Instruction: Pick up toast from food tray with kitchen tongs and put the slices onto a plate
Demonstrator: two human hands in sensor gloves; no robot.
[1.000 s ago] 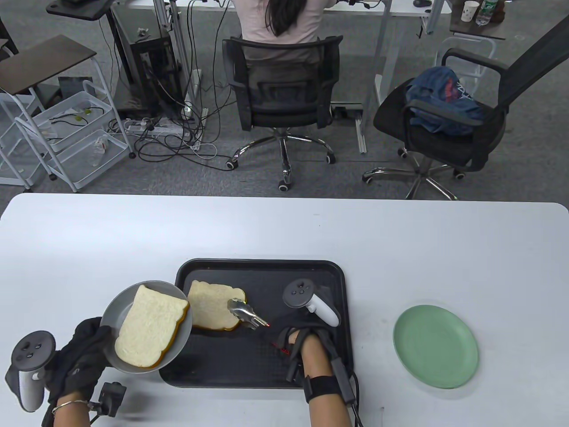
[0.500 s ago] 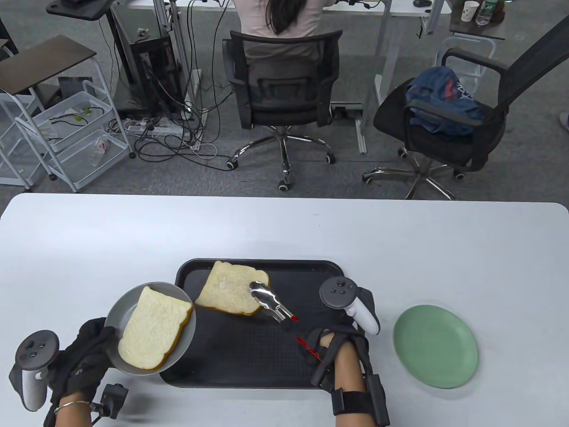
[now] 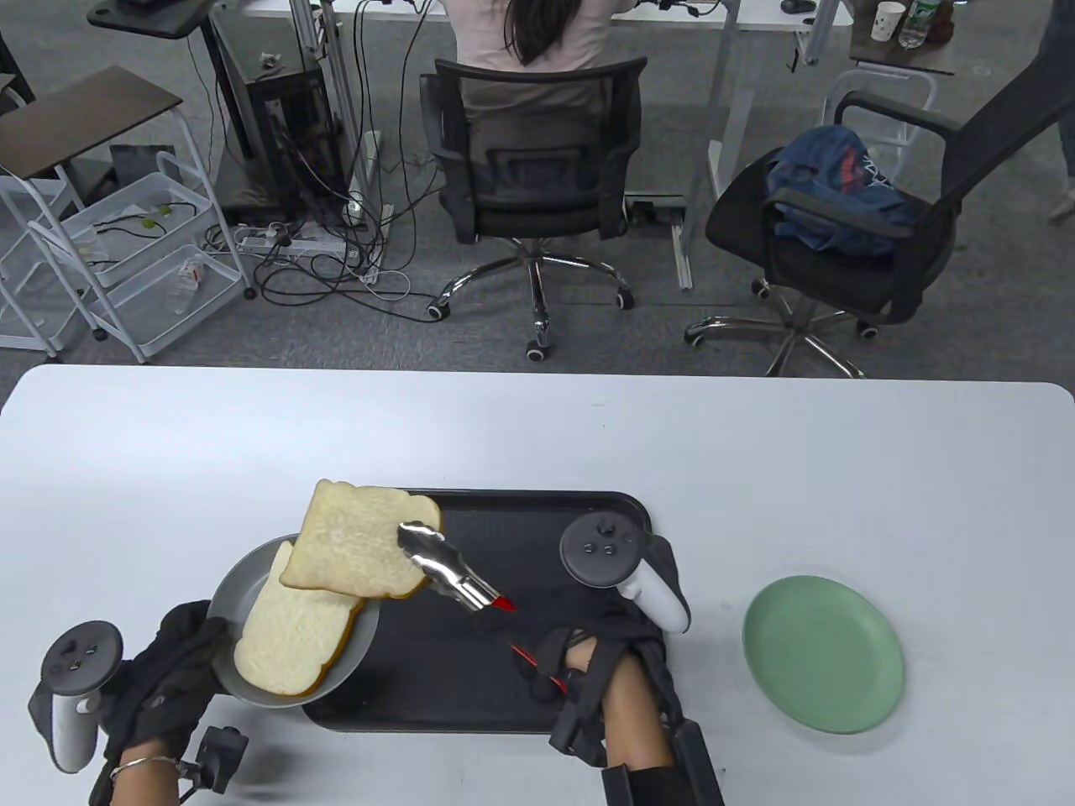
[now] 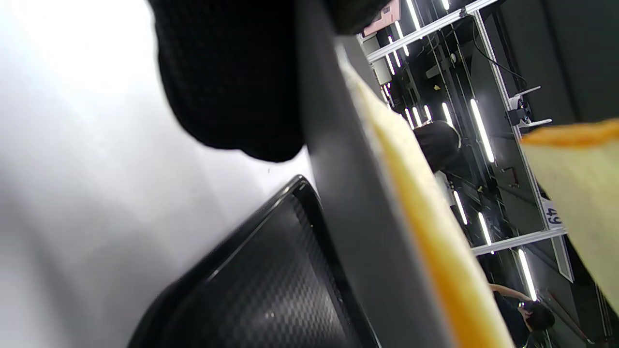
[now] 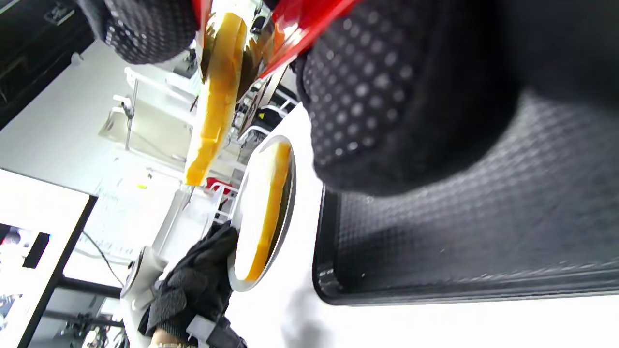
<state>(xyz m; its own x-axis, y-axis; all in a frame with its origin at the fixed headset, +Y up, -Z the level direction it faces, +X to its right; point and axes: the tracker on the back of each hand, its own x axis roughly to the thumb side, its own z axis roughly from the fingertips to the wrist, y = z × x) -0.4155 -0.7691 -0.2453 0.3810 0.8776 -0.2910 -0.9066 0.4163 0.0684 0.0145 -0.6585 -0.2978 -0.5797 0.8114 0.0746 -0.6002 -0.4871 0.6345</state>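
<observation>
Office floor with two black mesh chairs (image 3: pixel 537 168) behind a smooth white table (image 3: pixel 537 437). Right hand (image 3: pixel 588 663) squeezes metal kitchen tongs with red handles (image 3: pixel 449 575); their shiny scalloped tips are clamped on the right edge of one pale, square toast slice with a yellow crust (image 3: pixel 361 546), lifted clear of the black textured plastic tray (image 3: pixel 537 705). Just below-left of that grip, a second toast slice (image 3: pixel 290 638) lies flat on a round grey plate (image 3: pixel 239 588), which the left hand (image 3: pixel 159 680) grips by the rim, raised and tilted. One round matte green plate (image 3: pixel 823 655) sits well right of the tongs. Two slices, two plates, one tray.
</observation>
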